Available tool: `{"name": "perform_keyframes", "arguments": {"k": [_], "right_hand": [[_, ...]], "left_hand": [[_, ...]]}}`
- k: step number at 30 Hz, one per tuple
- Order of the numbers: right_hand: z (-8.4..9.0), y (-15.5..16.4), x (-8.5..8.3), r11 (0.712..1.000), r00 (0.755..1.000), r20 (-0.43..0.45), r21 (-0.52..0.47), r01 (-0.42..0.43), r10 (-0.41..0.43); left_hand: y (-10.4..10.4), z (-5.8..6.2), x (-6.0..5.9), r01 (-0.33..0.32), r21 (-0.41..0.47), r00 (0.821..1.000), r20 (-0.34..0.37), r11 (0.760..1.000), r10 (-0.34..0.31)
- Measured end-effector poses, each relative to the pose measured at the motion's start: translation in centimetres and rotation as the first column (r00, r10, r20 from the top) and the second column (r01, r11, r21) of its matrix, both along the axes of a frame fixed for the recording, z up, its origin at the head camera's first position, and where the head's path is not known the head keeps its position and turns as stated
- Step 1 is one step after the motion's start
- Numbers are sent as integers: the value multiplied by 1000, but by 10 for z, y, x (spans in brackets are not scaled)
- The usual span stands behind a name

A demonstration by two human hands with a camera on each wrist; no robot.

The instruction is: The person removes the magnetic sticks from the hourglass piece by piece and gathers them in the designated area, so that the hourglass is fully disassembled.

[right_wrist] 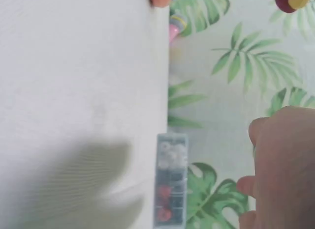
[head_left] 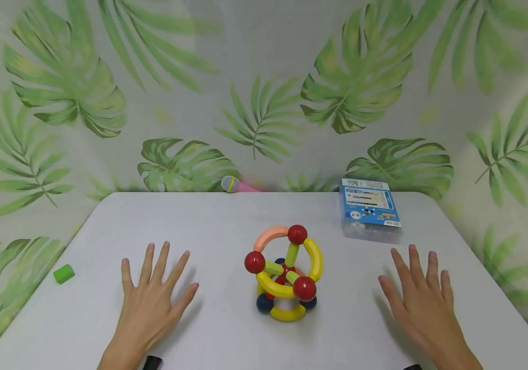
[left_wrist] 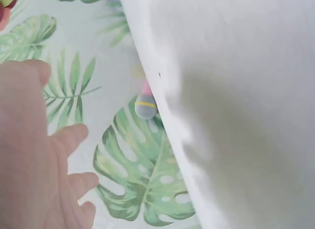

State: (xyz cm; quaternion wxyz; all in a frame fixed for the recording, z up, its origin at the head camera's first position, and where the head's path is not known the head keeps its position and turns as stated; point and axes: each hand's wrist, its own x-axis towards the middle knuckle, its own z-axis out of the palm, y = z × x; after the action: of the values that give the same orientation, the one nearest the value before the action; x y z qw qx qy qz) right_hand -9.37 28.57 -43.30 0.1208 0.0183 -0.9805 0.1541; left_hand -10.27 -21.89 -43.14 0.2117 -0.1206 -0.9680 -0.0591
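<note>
Both hands lie flat with fingers spread, holding nothing: the left hand (head_left: 153, 298) and the right hand (head_left: 423, 303) rest on the white surface (head_left: 218, 221), well apart. Between them stands a ball-and-stick toy (head_left: 286, 272) of red balls and curved yellow bars, touched by neither. Beyond the right hand lies a clear box (head_left: 369, 216); a green block (head_left: 63, 273) sits far left.

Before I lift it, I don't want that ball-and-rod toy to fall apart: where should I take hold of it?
Probably low, from both sides at once. The ball-and-rod toy stands upright on the table between the left hand and right hand, both flat and apart from it. Cup the dark blue base balls and lower yellow arc; the top red ball and arcs look like loose joints.
</note>
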Motion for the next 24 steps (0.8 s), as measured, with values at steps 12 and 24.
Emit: {"name": "perform_keyframes", "arguments": {"k": [12,24], "right_hand": [[84,-45,-10,960,928,-293,-92,-266,229],[98,-103,-14,543,591,-288,-234,-806,754]], "left_hand": [[45,94,-27,296,255,942,79,921,-325],[95,119,-35,561,409,742,138,720,-656]]}}
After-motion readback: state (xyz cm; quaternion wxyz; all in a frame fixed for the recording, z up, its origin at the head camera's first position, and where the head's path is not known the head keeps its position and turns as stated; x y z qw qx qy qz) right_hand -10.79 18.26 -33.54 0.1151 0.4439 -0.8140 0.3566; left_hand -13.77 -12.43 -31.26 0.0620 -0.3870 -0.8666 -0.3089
